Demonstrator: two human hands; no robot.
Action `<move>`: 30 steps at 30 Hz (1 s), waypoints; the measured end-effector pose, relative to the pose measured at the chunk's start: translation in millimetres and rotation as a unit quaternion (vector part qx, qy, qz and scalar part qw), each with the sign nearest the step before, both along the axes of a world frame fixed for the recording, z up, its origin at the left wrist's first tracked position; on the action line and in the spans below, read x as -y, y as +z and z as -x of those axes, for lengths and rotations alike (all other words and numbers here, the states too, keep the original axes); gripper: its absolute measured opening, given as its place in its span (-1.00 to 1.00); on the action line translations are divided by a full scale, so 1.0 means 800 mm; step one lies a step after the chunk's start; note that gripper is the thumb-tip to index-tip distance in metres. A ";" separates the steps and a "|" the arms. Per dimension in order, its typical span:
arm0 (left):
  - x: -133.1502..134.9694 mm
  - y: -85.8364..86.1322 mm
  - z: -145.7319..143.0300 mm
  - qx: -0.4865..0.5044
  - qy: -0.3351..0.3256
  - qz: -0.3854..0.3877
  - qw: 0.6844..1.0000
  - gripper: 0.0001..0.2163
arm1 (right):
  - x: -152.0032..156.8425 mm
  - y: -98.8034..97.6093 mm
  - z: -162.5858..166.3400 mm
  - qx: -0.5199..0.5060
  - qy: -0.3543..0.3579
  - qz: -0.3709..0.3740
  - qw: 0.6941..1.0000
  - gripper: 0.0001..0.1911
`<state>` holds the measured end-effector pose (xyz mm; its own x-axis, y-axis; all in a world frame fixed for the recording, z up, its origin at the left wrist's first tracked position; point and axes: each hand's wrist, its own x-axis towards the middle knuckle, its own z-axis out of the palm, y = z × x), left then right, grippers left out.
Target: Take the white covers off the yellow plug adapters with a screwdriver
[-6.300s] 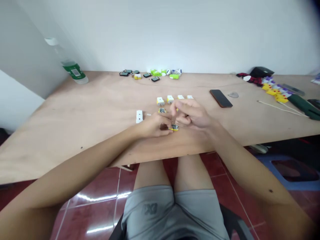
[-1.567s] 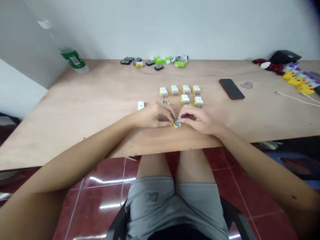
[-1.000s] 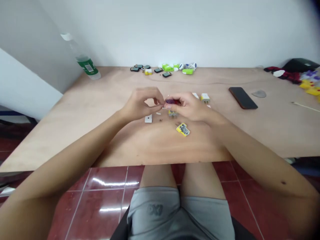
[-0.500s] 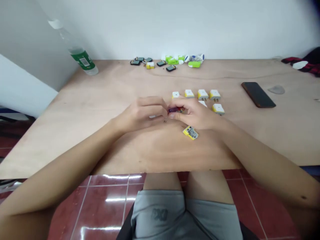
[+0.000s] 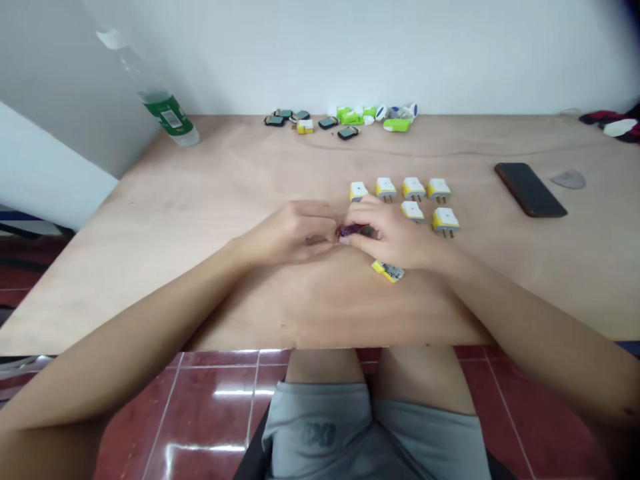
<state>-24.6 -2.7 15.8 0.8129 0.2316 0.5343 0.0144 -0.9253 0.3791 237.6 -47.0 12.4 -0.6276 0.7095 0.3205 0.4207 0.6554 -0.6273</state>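
Observation:
My right hand (image 5: 393, 233) pinches a small dark purple piece (image 5: 353, 229) between thumb and fingers; its kind is too small to tell. Fingertips of my left hand (image 5: 307, 230) are pressed together at the left end of that piece. Whatever they hold is hidden. Below my right hand, partly covered by it, lies an opened yellow plug casing (image 5: 388, 271) with grey parts inside. Just beyond the right hand sit several white-and-yellow plug adapters (image 5: 413, 187) in rows, some showing metal prongs.
Along the wall lie several small dark modules (image 5: 328, 123), a yellow-and-white piece (image 5: 305, 127) and bright green pieces (image 5: 397, 125). A bottle (image 5: 173, 120) leans at the back left. A phone (image 5: 530, 190) and a grey flat piece (image 5: 569, 179) lie right.
Both hands have shifted slightly nearer the front edge, still together around the purple piece. My right hand now covers more of the opened casing. The view has shifted slightly.

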 end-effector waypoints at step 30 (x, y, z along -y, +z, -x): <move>-0.009 -0.004 0.004 -0.037 0.026 0.063 0.997 -0.93 | -0.008 -0.024 0.001 0.038 0.010 -0.078 0.996 -0.86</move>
<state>-27.9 4.6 12.2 0.8340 0.3370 0.4368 0.0943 -0.8672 0.4890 236.8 -40.7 -6.6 -0.6675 0.6416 0.3778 0.4484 0.7515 -0.4840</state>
